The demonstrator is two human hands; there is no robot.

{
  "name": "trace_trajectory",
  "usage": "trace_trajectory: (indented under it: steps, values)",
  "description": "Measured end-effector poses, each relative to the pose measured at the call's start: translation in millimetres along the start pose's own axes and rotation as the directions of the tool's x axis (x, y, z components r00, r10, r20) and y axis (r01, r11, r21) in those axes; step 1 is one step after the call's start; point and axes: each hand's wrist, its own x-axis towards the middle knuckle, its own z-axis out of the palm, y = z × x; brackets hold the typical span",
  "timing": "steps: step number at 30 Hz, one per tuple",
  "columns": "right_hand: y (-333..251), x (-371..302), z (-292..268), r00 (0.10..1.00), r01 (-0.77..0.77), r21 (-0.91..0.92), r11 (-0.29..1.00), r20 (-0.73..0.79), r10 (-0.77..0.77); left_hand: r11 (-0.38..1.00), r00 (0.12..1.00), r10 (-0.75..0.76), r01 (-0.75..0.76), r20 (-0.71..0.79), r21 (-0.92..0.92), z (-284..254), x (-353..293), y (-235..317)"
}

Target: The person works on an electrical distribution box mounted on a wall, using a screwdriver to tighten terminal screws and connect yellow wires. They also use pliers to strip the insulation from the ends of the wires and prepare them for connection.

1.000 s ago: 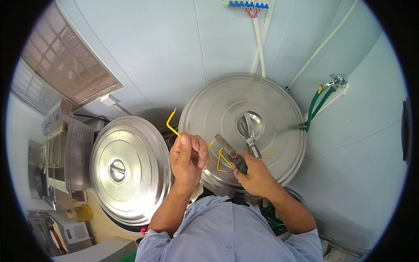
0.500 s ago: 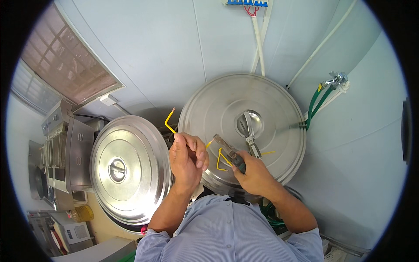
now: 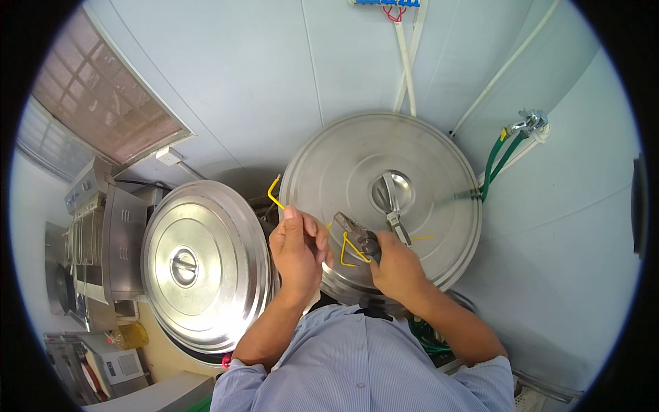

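My left hand (image 3: 300, 250) is closed on a yellow insulated wire (image 3: 274, 192), whose bent upper end with a bare tip rises above the thumb. A short stretch of yellow shows between this hand and the plier jaws. In my right hand (image 3: 400, 269) are pliers (image 3: 355, 230) with dark handles, their jaws pointing up and left toward the wire. Below the pliers a bent piece of yellow wire (image 3: 345, 249) lies on the large steel lid (image 3: 329, 158). Another tool with grey-white and black handles (image 3: 396, 226) rests across the lid's round recessed handle.
A second steel lid (image 3: 206, 226) covers a pot at left. A tap (image 3: 532, 122) with green hoses (image 3: 495, 165) is on the right wall. A breaker strip (image 3: 386, 2) with white conduit hangs above. Metal kitchen equipment (image 3: 127, 233) stands far left.
My left hand has shifted slightly right, and the wire's upper end has moved right and a little down. The pliers have turned slightly in my right hand, which sits a little higher.
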Motion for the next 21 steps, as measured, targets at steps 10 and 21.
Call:
trace_trajectory:
  steps: [10,21]
  values:
    - [23.1,37.2,48.7,0.974,0.017,-0.435,0.9,-0.198,-0.114,0.996,0.973,0.014,-0.035,-0.232,-0.086,-1.9,34.2,-60.8]
    - [13.1,1.5,-24.3,0.715,-0.639,0.711,0.295,0.69,-0.115,0.768,0.926,-0.278,0.374,0.256,-0.52,-46.8,43.1,-25.6]
